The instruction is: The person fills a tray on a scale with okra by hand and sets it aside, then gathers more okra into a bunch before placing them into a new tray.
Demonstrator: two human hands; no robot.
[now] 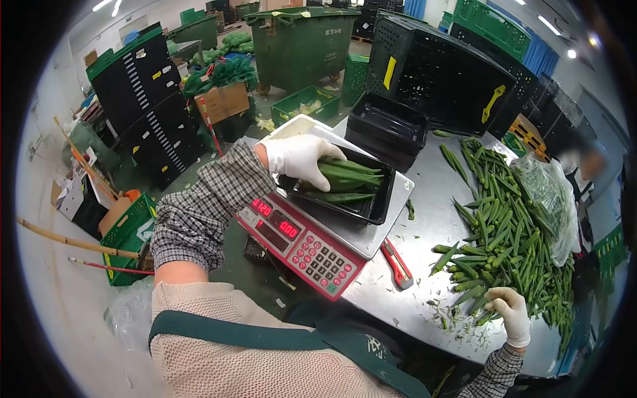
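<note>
My left hand (302,160), in a white glove, is closed around a bunch of okra (348,176) inside a black plastic tray (378,211). That tray rests on the metal plate of a red digital scale (302,247) with lit red figures. At the near edge of a large okra pile (511,232) is my right hand (511,315), also gloved in white. Its fingers are curled in against the okra there, and what they hold, if anything, I cannot make out. A red box cutter (397,264) lies on the table beside the scale.
Stacked black trays (387,129) stand behind the scale on the metal table (381,298). A large black crate (438,73) stands at the back. Clear plastic bags (545,199) lie over the pile's right side. A blurred person (584,169) is at the far right.
</note>
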